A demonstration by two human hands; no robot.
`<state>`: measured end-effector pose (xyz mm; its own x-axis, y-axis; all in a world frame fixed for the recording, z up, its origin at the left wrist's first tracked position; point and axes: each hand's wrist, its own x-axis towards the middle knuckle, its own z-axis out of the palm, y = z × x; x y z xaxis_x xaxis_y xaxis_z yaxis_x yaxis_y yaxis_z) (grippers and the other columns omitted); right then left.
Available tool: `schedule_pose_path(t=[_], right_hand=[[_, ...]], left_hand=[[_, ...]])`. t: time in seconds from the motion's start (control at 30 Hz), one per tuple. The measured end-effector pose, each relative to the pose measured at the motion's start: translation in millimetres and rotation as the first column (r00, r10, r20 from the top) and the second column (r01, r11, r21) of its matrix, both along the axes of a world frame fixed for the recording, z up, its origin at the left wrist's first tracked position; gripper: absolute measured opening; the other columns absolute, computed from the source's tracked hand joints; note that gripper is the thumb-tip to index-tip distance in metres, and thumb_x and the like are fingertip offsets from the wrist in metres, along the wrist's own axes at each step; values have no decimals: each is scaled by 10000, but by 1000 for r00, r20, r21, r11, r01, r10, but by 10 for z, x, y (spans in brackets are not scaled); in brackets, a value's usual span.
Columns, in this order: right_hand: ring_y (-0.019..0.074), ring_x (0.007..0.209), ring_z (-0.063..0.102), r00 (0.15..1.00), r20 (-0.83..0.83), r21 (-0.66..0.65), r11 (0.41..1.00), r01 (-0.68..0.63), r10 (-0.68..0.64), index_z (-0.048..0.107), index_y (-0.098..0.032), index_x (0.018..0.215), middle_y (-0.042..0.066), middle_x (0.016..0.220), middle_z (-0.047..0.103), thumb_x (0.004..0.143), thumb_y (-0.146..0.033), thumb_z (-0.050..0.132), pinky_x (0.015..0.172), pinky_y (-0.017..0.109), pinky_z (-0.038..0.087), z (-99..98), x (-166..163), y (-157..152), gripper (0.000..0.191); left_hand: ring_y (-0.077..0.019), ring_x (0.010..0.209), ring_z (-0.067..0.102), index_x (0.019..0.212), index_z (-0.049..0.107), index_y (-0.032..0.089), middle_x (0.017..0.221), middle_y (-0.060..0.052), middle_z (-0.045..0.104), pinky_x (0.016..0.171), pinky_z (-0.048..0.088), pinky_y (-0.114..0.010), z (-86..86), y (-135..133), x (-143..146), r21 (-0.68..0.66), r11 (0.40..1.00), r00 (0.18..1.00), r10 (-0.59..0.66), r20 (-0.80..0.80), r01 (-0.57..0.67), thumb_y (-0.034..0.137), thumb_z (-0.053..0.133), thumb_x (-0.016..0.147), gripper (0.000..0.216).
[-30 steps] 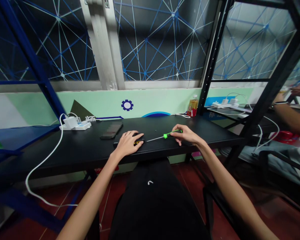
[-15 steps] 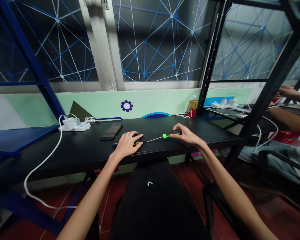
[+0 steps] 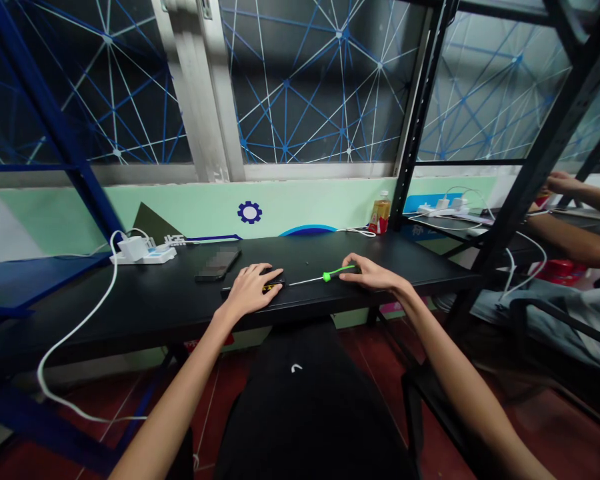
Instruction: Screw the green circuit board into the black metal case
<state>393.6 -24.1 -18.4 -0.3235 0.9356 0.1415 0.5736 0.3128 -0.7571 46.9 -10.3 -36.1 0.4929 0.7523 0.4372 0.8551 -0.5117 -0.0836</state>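
Observation:
My right hand (image 3: 371, 272) grips the black and green handle of a screwdriver (image 3: 327, 275) between thumb and fingers, over the front part of the black desk. Its thin metal shaft points left, and the tip is close to the end of a dark object with yellow markings (image 3: 274, 285). I cannot tell whether the tip touches it. Over that object lies my left hand (image 3: 253, 288), thumb at the near side and fingers across the top, holding it against the desk. Most of the object is hidden under the palm, so its kind does not show.
A phone (image 3: 218, 264) lies left of my left hand on the desk (image 3: 170, 293). Behind it sits a white power strip (image 3: 155, 255) with a cable hanging down. At the back right stands a drink bottle (image 3: 381, 215). Another person's arm (image 3: 565, 237) shows at the far right.
The screwdriver handle has turned in my right hand; a long green stripe now shows along its top. My left hand stays on the dark object. The whole view has shifted slightly.

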Motion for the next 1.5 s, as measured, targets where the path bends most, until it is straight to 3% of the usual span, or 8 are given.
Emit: schedule_pose_path(t=[0.27,0.53,0.7,0.87,1.1,1.23,1.37,1.5], right_hand=[[109,578,310,992,5,203,971,125,-128,356,-209,608,-40,581,310,867,-770,395,544,266,240,-24,-112,110,619],[90,431,271,989,-146,-100,995,8,-23,516,-223,978,-115,492,320,772,-632,684,437,223,186,13,-67,6,487],[89,459,358,983,-171,20,997,78,-73,478,-206,697,-51,506,447,788,-703,616,469,236,252,2,-135,24,523],[88,488,303,973,-72,177,957,228,-218,350,-215,574,-53,480,306,828,-781,471,484,256,219,-29,-202,61,632],[77,402,248,969,-245,-180,983,-28,-18,469,-254,1008,-119,492,346,768,-620,708,405,208,144,65,-112,-57,499],[71,403,318,959,-268,-99,993,66,-91,494,-217,819,-62,519,452,775,-655,668,408,221,197,11,-166,1,473],[91,445,372,962,-88,68,962,264,-257,430,-206,593,-25,480,421,829,-746,507,445,246,254,-79,-228,100,594],[94,456,369,973,-112,38,977,209,-204,532,-210,820,-73,515,394,782,-683,631,439,225,240,-69,-179,77,484]], left_hand=[[-317,1251,525,1375,602,284,1373,-105,584,1008,420,-482,12,-7,10,-2,1000,1000,10,-17,-10,472,445,980,465],[-317,1246,523,1369,605,282,1366,-98,587,1007,420,-481,2,-2,14,-1,1000,1000,1,-4,-1,458,454,978,454],[-318,1251,517,1371,604,285,1363,-98,585,1017,409,-481,-11,7,6,0,1000,1000,-4,9,4,464,454,979,456],[-310,1247,519,1370,604,298,1366,-93,586,1016,407,-470,-14,15,0,7,1000,1000,-5,4,5,476,438,978,461],[-321,1248,515,1370,604,288,1367,-100,584,1012,406,-485,-14,25,-2,0,1000,1000,5,2,-5,473,432,975,469],[-321,1252,515,1375,601,280,1371,-108,583,1009,410,-490,-14,25,-1,-2,1000,1000,11,-7,-11,465,438,975,470],[-325,1244,518,1369,605,283,1368,-105,585,1014,411,-494,-5,20,3,-6,1000,1000,9,-3,-9,468,440,973,468],[-326,1242,518,1365,609,283,1364,-106,586,1010,410,-493,-7,20,3,-3,1000,1000,8,3,-8,470,435,975,466]])
